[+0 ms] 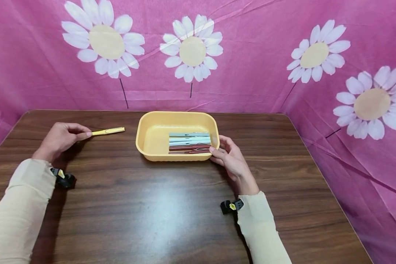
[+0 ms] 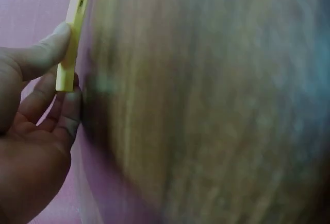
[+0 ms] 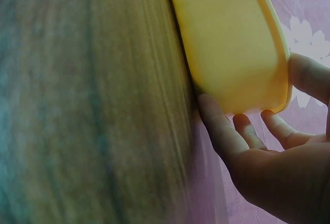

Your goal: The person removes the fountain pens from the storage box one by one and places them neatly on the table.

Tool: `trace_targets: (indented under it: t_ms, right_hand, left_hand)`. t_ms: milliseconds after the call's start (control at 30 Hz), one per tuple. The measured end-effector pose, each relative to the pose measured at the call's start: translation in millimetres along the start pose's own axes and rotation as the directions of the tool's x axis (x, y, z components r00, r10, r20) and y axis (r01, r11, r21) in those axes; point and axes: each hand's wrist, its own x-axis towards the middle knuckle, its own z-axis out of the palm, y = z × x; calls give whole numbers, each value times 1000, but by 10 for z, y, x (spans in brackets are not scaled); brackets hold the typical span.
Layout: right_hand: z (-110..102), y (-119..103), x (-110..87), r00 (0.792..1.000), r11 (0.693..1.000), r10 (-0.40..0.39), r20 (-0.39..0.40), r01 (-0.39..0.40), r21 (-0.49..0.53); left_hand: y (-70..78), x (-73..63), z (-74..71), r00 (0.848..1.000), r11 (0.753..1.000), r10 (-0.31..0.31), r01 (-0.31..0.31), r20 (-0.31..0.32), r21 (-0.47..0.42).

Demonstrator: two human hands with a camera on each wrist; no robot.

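At the table's left side my left hand (image 1: 61, 139) pinches a yellow pen (image 1: 107, 131) by one end between thumb and fingers. The pen's capped end, with its clip, points right toward the tray. In the left wrist view the pen's blunt end (image 2: 65, 77) shows beside the thumb. My right hand (image 1: 232, 159) grips a yellow plastic tray (image 1: 151, 156) at its near right corner, thumb over the rim and fingers against the outer wall (image 3: 237, 44). Inside, on the right, several pens lie side by side: grey-green (image 1: 184, 135), light blue (image 1: 184, 140) and dark red (image 1: 181, 148).
The tray stands near the back edge of a dark wood-grain table (image 1: 125, 212). A pink cloth (image 1: 250, 55) with white flowers hangs behind and to the right. Black wrist cameras (image 1: 65, 179) sit on both wrists.
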Motion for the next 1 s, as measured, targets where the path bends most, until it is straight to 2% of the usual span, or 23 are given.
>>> trace_targets:
  t_ms: [200,533,1000]
  right_hand:
    - [-4,-4,-9,1000,1000,-4,1,4,9]
    - [-3,-13,-10,1000,1000,-2,7,2,7]
    - [-3,-13,-13,1000,1000,1,11,-1,2]
  left_hand:
    - [-44,12,22,999,998,46,-46,-21,40]
    - [-19,-8,13,999,1000,26,-26,-22,1]
    - [-18,-27,21,998,1000,9,-11,-69,-26]
